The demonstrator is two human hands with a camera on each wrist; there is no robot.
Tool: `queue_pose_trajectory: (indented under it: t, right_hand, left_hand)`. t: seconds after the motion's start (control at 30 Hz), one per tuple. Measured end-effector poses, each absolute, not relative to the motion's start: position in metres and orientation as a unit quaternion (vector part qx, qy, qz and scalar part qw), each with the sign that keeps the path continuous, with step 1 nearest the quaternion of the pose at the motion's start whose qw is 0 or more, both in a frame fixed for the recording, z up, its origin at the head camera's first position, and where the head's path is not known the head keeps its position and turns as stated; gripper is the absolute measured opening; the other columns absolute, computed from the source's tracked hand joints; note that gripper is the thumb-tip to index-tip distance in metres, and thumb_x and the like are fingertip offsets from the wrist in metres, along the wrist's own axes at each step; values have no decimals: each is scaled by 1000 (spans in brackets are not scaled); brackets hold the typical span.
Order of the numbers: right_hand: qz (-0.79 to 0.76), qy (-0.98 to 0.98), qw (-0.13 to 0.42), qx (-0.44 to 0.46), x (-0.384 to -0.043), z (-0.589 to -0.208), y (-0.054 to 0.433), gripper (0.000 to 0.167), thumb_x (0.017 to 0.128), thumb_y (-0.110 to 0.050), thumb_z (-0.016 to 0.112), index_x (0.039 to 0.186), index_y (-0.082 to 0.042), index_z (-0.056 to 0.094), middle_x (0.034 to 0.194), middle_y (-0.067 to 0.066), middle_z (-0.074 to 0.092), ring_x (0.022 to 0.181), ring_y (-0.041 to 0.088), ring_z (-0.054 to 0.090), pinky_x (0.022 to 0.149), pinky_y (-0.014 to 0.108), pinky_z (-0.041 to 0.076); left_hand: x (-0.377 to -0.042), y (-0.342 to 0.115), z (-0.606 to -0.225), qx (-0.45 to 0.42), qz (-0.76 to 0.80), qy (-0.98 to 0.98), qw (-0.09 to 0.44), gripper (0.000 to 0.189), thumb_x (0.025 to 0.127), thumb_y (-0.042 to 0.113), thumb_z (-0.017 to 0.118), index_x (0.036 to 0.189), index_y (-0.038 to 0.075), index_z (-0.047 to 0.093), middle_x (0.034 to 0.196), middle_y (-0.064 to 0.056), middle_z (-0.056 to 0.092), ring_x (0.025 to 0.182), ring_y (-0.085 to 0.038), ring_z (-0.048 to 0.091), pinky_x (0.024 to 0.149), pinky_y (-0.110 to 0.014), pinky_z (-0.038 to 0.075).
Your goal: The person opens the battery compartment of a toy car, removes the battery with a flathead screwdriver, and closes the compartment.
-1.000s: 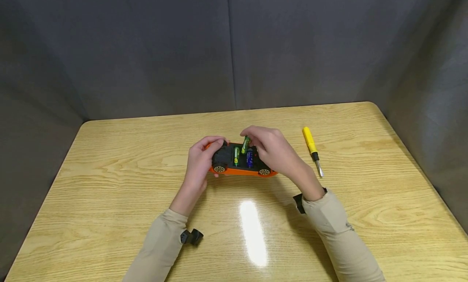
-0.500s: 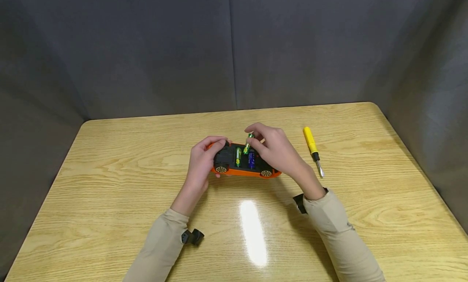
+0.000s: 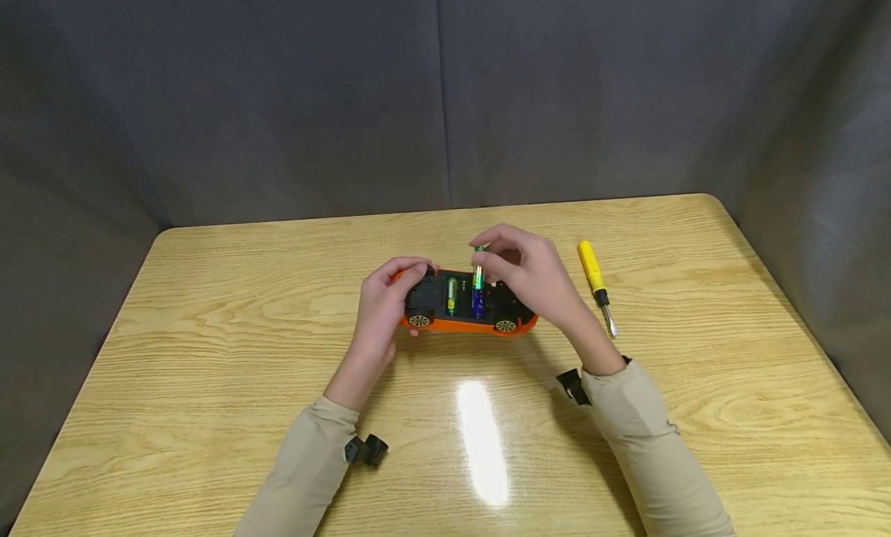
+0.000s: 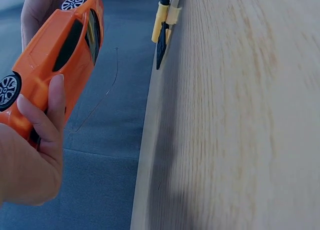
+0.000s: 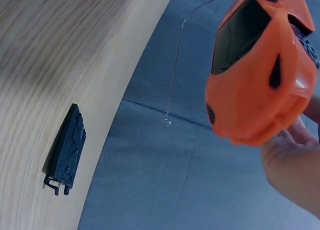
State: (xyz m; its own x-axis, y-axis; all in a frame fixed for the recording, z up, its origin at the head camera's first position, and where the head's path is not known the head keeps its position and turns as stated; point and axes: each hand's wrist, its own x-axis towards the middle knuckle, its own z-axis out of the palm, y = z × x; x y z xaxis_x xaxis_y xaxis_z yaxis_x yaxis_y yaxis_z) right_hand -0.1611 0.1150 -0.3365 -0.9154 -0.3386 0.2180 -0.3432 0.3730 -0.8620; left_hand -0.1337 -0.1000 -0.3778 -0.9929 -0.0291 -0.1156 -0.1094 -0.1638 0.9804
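An orange toy car point(image 3: 455, 327) is held wheels-up above the table, its black underside point(image 3: 426, 295) facing the head camera. My left hand point(image 3: 379, 305) grips one end, with the thumb over the underside and fingers along the body point(image 4: 65, 65). Between the thumb and fingers of my right hand point(image 3: 532, 270) is a green battery point(image 3: 478, 275), standing steeply over the battery bay. Its lower end overlaps a blue battery point(image 3: 477, 305) in the bay. Another green battery point(image 3: 452, 295) lies in the bay to the left, with a dark slot between them.
A yellow-handled screwdriver point(image 3: 592, 270) lies right of the car on the wooden table point(image 3: 209, 351). A black plastic cover point(image 5: 67, 147) with small tabs is on the table near its edge. Dark grey cloth panels point(image 3: 313, 96) stand behind the table.
My right hand has risen slightly and moved right with the green battery, which now stands more upright and over the blue one. The left hand and car have barely moved.
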Motion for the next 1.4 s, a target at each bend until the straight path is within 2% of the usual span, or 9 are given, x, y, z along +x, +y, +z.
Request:
queue_pose_trajectory:
  t: [0.23, 0.37, 0.5, 0.63, 0.73, 1.13, 1.4]
  right_hand:
    - [621, -766, -35, 161, -166, -336, 122, 22, 102, -4, 63, 124, 3, 66, 97, 18, 68, 79, 22, 71, 69, 41, 64]
    - [672, -728, -34, 136, -168, -338, 125, 22, 102, -1, 62, 123, 4, 63, 97, 13, 68, 78, 20, 70, 69, 42, 64]
    - [707, -699, -20, 109, -172, -341, 129, 16, 102, -3, 64, 118, 0, 65, 93, 6, 72, 75, 16, 70, 69, 37, 64]
    - [742, -665, -21, 74, -176, -344, 135, 13, 103, -3, 63, 115, -3, 68, 91, 7, 75, 72, 17, 72, 68, 33, 64]
    - [762, -645, -35, 51, -180, -348, 138, 12, 103, -2, 62, 114, -3, 68, 91, 9, 76, 73, 19, 74, 67, 33, 64]
    - [775, -621, -111, -20, -191, -357, 146, 12, 104, -3, 60, 115, -5, 64, 88, 4, 75, 74, 18, 73, 68, 29, 63]
    - [786, -605, -127, -24, -194, -362, 152, 12, 103, -2, 61, 112, -8, 66, 88, 5, 75, 78, 20, 74, 70, 30, 63]
  left_hand:
    - [-135, -104, -378, -60, 758, 650, 19, 24, 102, 19, 64, 116, 1, 72, 115, -12, 69, 69, -25, 68, 36, -22, 45]
    - [-136, -107, -377, -65, 759, 647, 16, 24, 102, 19, 64, 116, 1, 72, 115, -12, 69, 72, -24, 67, 36, -21, 45]
    - [-136, -108, -376, -68, 759, 647, 10, 24, 102, 18, 64, 116, 0, 71, 114, -12, 68, 74, -24, 67, 36, -21, 44]
    - [-137, -108, -376, -68, 761, 645, 6, 24, 102, 18, 64, 117, 0, 71, 113, -11, 68, 75, -24, 67, 36, -20, 44]
    - [-137, -109, -376, -68, 764, 642, 4, 24, 102, 18, 64, 117, 1, 72, 113, -10, 70, 74, -23, 67, 36, -20, 44]
    - [-139, -113, -377, -75, 761, 644, -3, 25, 102, 20, 65, 116, 2, 72, 113, -7, 71, 77, -24, 67, 36, -21, 45]
    - [-140, -114, -376, -75, 763, 642, -7, 24, 102, 20, 65, 115, 2, 72, 113, -7, 72, 79, -24, 68, 36, -21, 45]
